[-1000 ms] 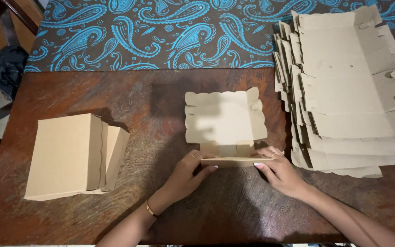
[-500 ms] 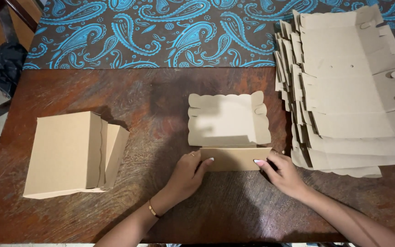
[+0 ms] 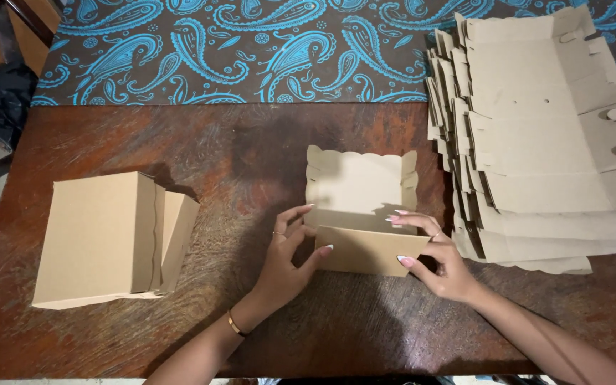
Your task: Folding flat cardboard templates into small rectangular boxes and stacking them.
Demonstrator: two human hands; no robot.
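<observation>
Head view: left hand and right hand pinch front flap of half-folded cardboard box, table centre near front edge; flat blank stack right edge, folded boxes left.

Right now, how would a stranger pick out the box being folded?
On the dark wooden table, look between the flat cardboard stack and two finished boxes. The half-folded box sits centre, gripped by left hand and right hand; only it has scalloped edges upright.

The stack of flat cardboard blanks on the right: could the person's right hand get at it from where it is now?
Probably yes. The right hand holds the half-folded box just beside the stack of flat blanks, with nothing lying between them; it would have to let go first.
</observation>
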